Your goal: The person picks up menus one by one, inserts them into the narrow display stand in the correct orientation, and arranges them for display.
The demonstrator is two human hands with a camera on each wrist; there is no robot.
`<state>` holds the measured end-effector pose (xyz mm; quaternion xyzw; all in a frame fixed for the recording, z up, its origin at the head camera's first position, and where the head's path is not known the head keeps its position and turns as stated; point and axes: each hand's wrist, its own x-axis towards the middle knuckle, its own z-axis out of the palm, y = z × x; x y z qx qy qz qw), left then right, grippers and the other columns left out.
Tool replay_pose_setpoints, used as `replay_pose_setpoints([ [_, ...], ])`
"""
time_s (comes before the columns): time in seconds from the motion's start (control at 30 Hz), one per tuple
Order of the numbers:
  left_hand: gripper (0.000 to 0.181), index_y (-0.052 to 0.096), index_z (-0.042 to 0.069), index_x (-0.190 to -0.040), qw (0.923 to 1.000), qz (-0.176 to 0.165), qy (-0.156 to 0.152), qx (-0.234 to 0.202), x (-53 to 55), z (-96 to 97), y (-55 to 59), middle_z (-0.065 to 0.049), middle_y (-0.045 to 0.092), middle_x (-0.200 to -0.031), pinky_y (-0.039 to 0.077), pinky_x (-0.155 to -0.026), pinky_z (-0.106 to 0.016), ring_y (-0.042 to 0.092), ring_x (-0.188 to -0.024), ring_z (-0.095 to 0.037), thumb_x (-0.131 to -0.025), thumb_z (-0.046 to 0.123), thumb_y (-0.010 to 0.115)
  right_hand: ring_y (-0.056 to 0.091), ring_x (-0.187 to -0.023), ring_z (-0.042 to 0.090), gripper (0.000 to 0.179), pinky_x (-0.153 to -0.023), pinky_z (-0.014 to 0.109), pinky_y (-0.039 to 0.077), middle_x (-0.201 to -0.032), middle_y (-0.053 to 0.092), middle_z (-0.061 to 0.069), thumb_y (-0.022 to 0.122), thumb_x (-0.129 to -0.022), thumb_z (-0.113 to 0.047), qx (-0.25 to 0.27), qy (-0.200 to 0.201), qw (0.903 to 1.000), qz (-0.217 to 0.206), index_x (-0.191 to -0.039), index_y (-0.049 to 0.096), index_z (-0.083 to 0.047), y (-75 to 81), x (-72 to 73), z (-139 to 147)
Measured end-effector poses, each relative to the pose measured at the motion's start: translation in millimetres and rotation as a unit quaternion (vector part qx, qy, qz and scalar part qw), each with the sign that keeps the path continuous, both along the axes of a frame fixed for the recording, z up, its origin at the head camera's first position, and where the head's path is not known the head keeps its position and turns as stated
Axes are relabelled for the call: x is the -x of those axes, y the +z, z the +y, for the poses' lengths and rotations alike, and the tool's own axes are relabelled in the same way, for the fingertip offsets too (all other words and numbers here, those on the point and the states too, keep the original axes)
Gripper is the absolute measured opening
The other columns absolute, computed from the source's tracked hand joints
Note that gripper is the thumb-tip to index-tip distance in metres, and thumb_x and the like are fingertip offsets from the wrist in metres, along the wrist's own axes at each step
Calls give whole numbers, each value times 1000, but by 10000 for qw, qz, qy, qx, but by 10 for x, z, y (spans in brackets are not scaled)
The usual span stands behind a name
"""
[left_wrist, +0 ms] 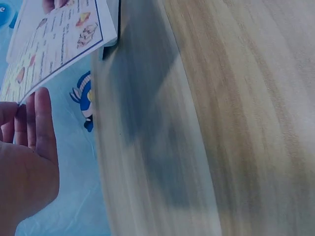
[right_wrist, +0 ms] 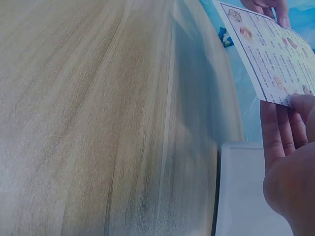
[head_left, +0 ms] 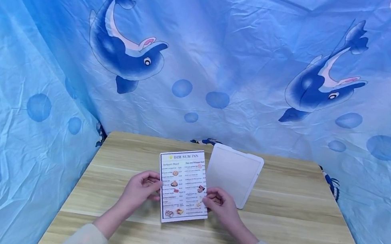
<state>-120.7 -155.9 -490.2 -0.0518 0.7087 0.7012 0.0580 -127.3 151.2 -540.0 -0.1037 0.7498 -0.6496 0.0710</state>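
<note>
A printed menu sheet headed "DIM SUM INN", with two columns of text and small food pictures, is held up over the table. My left hand pinches its left edge between thumb and fingers. On the opposite edge, my right hand pinches it with the thumb on the printed face and the fingers behind, as the right wrist view shows. Behind the menu and to its right lies a white flat frame or board with rounded corners, partly hidden by the menu and the right hand.
The wood-grain table reaches back to a blue curtain printed with dolphins and bubbles, which also hangs along both sides. Shadows of the hands and menu fall on the tabletop in both wrist views.
</note>
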Motion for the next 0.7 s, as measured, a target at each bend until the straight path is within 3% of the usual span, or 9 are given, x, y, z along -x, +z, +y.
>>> replay_pose_setpoints([
  [0.17, 23, 70, -3, -117, 9990, 118, 182, 402, 59, 74, 24, -15, 69, -106, 68, -72, -39, 71, -88, -25, -95, 0, 77, 70, -80, 12, 22, -73, 37, 67, -98, 72, 14, 73, -100, -4, 62, 84, 9999, 37, -117, 67, 8, -24, 34, 42],
  [0.33, 23, 72, -1, -116, 9959, 242, 300, 816, 148, 160, 45, -14, 70, -105, 68, -67, -38, 70, -84, -22, -94, 1, 79, 71, -80, 13, 19, -72, 35, 67, -99, 72, 16, 73, -100, -4, 21, 107, 9999, -25, -115, 68, 7, -19, 55, 82],
  [0.53, 23, 72, 0, -116, 9895, 399, 303, 1358, 223, 248, 22, -12, 71, -101, 68, -64, -38, 70, -79, -20, -94, 0, 78, 71, -80, 14, 19, -71, 35, 67, -99, 72, 21, 73, -100, -3, 11, 176, 9998, -55, -114, 67, 10, -48, 65, 123],
  [0.7, 22, 72, 0, -115, 9868, 491, 262, 1522, 225, 303, -8, -11, 71, -97, 67, -62, -39, 69, -75, -20, -93, -2, 77, 72, -79, 14, 20, -71, 35, 67, -98, 73, 17, 72, -100, -2, 84, 126, 9993, -334, -115, 67, 10, -91, 77, 159],
])
